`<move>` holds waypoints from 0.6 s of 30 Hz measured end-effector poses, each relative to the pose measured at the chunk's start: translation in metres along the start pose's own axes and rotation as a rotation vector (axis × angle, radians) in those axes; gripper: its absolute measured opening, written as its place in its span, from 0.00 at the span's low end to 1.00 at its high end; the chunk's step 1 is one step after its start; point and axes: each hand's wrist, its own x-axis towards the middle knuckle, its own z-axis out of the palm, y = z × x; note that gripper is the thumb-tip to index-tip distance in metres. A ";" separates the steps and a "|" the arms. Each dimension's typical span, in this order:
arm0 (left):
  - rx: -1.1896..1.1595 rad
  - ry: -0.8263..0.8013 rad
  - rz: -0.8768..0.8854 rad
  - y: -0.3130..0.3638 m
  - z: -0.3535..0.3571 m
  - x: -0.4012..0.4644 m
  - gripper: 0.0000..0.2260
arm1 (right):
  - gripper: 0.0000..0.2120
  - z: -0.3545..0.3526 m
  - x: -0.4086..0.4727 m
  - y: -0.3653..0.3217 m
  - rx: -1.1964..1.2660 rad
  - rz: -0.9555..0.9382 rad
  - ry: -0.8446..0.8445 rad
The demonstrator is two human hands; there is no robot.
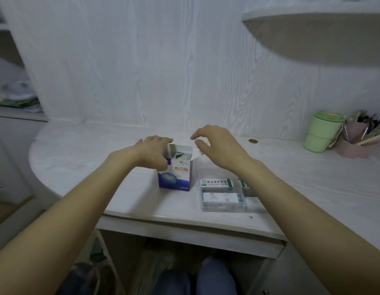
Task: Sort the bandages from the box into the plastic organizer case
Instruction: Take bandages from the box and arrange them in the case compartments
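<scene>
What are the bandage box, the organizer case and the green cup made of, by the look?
Bandage box: printed paperboard, slightly glossy; thin folded flaps stand open at the top.
Organizer case: clear hard plastic, most likely; the packets inside show through its walls.
Green cup: matte pale green, probably plastic or a fibre composite; no shine, and the look leaves it open.
</scene>
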 end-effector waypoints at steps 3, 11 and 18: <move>0.036 -0.011 0.042 -0.013 0.002 0.007 0.39 | 0.12 0.010 0.008 -0.008 -0.056 0.027 -0.098; -0.160 0.343 0.304 -0.035 0.026 -0.030 0.37 | 0.08 0.019 0.001 -0.008 -0.147 -0.091 -0.048; -0.074 0.488 0.341 -0.031 0.040 -0.046 0.36 | 0.11 0.023 -0.006 -0.026 -0.473 -0.309 -0.184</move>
